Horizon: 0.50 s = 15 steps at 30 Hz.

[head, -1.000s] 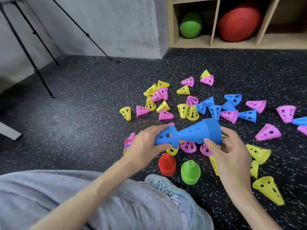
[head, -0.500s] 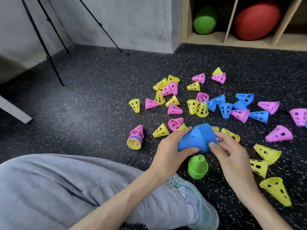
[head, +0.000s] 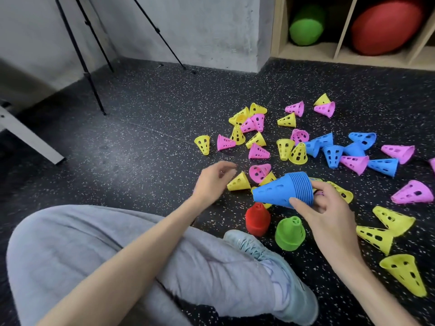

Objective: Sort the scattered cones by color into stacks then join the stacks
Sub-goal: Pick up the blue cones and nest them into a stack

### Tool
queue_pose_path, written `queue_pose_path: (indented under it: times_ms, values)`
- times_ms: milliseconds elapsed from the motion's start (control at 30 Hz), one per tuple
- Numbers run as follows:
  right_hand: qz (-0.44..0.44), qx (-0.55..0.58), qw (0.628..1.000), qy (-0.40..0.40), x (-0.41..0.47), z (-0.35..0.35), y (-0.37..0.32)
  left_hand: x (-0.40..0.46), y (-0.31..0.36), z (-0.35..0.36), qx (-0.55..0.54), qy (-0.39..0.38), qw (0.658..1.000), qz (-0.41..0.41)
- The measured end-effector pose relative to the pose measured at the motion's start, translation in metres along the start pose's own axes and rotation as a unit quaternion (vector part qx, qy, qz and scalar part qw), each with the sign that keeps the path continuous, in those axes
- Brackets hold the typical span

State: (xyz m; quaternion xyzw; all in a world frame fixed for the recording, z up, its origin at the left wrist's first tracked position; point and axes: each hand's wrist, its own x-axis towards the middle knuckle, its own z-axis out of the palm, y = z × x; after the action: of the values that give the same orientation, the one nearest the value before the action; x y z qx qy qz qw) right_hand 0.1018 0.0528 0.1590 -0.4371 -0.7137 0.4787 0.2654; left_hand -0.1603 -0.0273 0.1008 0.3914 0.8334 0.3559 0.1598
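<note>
A stack of blue cones (head: 283,190) lies sideways in my right hand (head: 329,212), which grips its wide end, tip pointing left. My left hand (head: 213,181) hovers to the left of it, fingers loosely curled and holding nothing, beside a yellow cone (head: 239,183). A red stack (head: 257,218) and a green stack (head: 290,234) stand upright on the floor just below the blue stack. Loose yellow, pink and blue cones lie scattered beyond, such as a blue cone (head: 333,155) and a pink cone (head: 259,171).
My bent leg in grey trousers (head: 141,250) and a pale shoe (head: 282,274) fill the foreground. Black tripod legs (head: 93,87) stand at the back left. A wooden shelf (head: 339,47) holds a green ball (head: 306,25) and a red ball (head: 386,24).
My left hand has let go of the blue stack's tip and drawn away to the left. The blue stack now rests in my right hand alone, and the red stack is uncovered.
</note>
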Motion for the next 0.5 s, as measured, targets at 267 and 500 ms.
queue_pose_path:
  times_ms: [267,500]
  values:
    - [-0.013,0.019,1.0,-0.011,-0.006,-0.002,-0.011,0.018,-0.098,-0.012,0.197,-0.007,0.974,-0.115]
    - [-0.004,0.037,0.999,-0.008,-0.003,-0.004,-0.009,0.019,-0.105,-0.002,0.227,-0.045,0.969,-0.088]
